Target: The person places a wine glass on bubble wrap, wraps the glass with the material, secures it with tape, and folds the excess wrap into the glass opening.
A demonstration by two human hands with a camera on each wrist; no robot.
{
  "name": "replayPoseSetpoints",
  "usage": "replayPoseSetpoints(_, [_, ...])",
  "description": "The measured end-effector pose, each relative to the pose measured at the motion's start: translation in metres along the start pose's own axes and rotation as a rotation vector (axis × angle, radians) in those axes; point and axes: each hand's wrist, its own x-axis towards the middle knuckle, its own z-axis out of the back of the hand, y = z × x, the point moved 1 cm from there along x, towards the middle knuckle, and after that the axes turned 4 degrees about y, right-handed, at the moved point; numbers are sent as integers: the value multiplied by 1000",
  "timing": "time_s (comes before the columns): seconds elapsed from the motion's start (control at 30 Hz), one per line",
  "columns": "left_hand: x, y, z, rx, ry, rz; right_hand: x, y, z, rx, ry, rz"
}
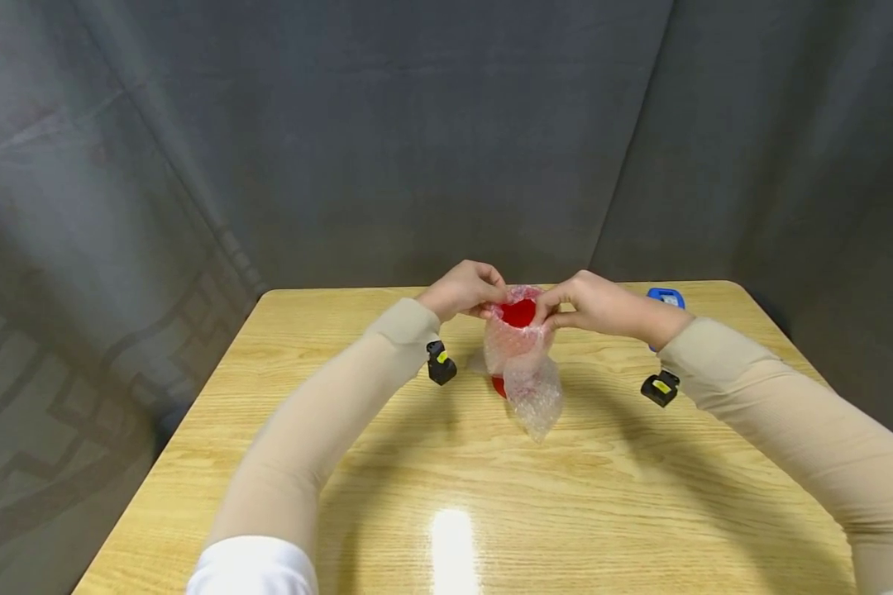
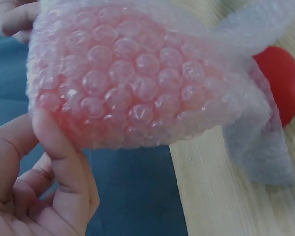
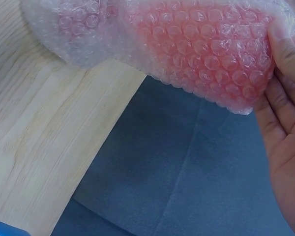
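A red goblet (image 1: 518, 313) stands upright near the back of the table, its bowl wrapped in clear bubble wrap (image 1: 533, 397). Its round red foot (image 2: 281, 86) sticks out below the wrap in the left wrist view. At the goblet's rim, my left hand (image 1: 470, 289) pinches the wrap's upper edge from the left. My right hand (image 1: 591, 304) pinches that edge from the right, thumb and fingers on either side of it in the right wrist view. A loose tail of wrap hangs down the front, and the stem is hidden.
A blue object with a pale panel (image 1: 666, 296) lies at the back right, partly covered by my right wrist. The wooden table (image 1: 565, 512) ends just behind the goblet, with a grey curtain (image 1: 446, 149) beyond. Black cameras hang under both wrists.
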Motion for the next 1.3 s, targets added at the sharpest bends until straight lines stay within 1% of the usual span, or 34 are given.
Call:
replayPoseSetpoints(0.13, [2,-5,-6,178,-33,-52,-2,1,0,-7,-1,-6])
replayPoseSetpoints(0.27, [4,-9,-11,326,-65,-79,-3,1,0,0,1,-3])
replayPoseSetpoints(0.43, [6,-11,-14,427,-106,-80,-4,1,1,17,2,14])
replayPoseSetpoints(0.57, [4,-14,-15,513,-148,-74,-3,1,0,17,2,25])
replayPoseSetpoints(0.63, [2,-15,-14,540,-146,-65,-3,1,0,21,5,26])
replayPoseSetpoints(0.67, [1,-16,-13,535,-134,-57,-2,1,0,20,7,23])
replayPoseSetpoints(0.73, [-3,-17,-10,460,-92,-40,-2,1,-1,17,7,15])
replayPoseSetpoints(0.8, [-7,-17,-5,330,-40,-15,-2,1,-1,16,4,10])
replayPoseSetpoints(0.9, [-12,-15,2,124,17,47,-2,0,-1,12,0,8])
replayPoseSetpoints(0.93, [-14,-14,3,78,32,73,-2,0,-2,14,0,8])
replayPoseSetpoints(1.0, [-16,-12,3,18,57,124,-1,1,-2,13,0,11])
replayPoseSetpoints(1.07, [-17,-9,1,-10,76,163,-1,1,-1,8,-2,13])
replayPoseSetpoints(1.13, [-18,-7,-3,-30,84,176,-1,1,-1,6,-5,15])
replayPoseSetpoints(1.23, [-19,-5,-8,-28,56,157,0,1,-1,5,-9,15])
replayPoseSetpoints(1.3, [-18,-4,-11,28,22,140,0,1,-1,11,-4,16])
